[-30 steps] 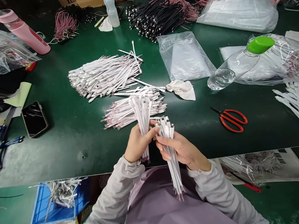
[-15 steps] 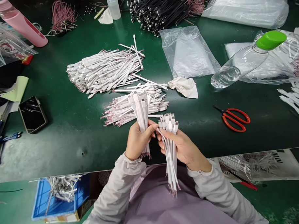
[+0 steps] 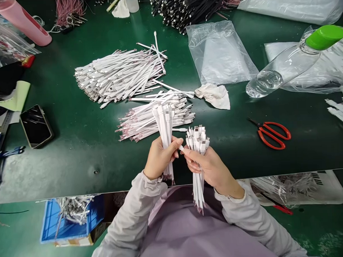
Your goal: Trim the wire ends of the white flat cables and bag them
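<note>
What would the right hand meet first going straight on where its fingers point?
Probably the left hand, its fingertips just ahead of the right hand, beyond a small white connector that the latter seems to touch; depth is unclear.

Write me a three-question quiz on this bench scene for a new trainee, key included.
1. True or false: the left hand holds one bundle of white cables, and the right hand holds a second bundle.

2. What colour are the handles of the scissors?
A) Green
B) Red
C) Blue

3. Fill the gap: seen from the worker, the phone lies toward the ____ end of the bench.

Key: 1. True. 2. B. 3. Left.
</note>
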Demonstrator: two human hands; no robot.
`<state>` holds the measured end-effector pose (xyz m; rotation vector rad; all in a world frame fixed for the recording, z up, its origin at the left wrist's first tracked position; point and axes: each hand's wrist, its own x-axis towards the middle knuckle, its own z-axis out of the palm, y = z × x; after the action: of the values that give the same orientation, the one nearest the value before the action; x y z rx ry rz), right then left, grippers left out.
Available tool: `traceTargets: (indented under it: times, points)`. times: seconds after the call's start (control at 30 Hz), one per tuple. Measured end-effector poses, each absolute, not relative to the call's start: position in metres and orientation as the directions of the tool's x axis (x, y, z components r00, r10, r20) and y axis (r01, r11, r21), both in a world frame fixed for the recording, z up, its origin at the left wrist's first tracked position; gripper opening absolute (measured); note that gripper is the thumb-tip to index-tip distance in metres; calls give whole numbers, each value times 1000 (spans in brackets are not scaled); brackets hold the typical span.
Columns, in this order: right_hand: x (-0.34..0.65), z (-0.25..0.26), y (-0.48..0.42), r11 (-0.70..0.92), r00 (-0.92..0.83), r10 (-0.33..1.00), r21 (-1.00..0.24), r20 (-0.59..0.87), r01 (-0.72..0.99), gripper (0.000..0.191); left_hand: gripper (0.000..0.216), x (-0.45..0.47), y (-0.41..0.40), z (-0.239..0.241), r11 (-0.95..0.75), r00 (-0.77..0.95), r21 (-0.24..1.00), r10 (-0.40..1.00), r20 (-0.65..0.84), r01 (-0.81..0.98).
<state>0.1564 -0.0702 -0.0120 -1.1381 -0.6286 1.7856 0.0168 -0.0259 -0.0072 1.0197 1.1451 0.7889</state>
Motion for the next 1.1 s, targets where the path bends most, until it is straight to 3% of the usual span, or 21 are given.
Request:
traceTargets:
  times: [0.4,1.1]
  points:
    - [153,-6,-70,-455,-96,885,-802,-456,-387,16,38,18,-27,-8,419,265,906,881,-393,-51]
    - [150,-9,-74,-437,-30,892,-842,-452,-316,23,39,16,-27,-9,441,293,894,868,-401,-83]
